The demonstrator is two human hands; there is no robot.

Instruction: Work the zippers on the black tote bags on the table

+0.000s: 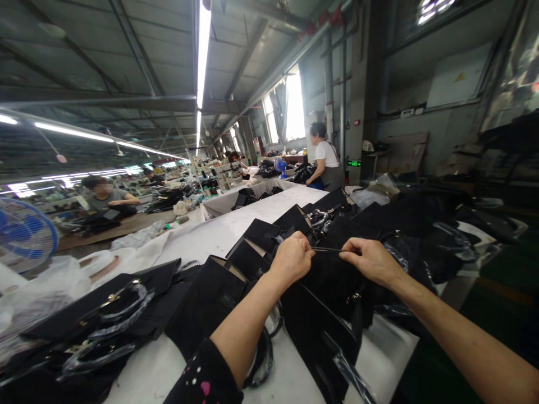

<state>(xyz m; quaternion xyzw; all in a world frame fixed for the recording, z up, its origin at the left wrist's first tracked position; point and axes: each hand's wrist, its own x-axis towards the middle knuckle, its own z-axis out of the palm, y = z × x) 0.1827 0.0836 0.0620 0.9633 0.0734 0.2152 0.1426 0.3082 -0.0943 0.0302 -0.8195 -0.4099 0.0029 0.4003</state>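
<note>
Over a black bag (332, 283), the left hand (292, 259) and right hand (371, 261) pinch a thin cord (326, 249) stretched between them. More bags (105, 314) lie left of that bag on the table (219, 233).

So the cord (326, 249) is a thin dark strand, pulled taut and pretty much level. It's pinched at one end by the left hand (292, 259) and at the other by the right hand (370, 261), right over a matte black bag (332, 280).

A long white table (210, 235) — black bags (126, 314) strewn across it, crumpled plastic (54, 283) alongside.
</note>
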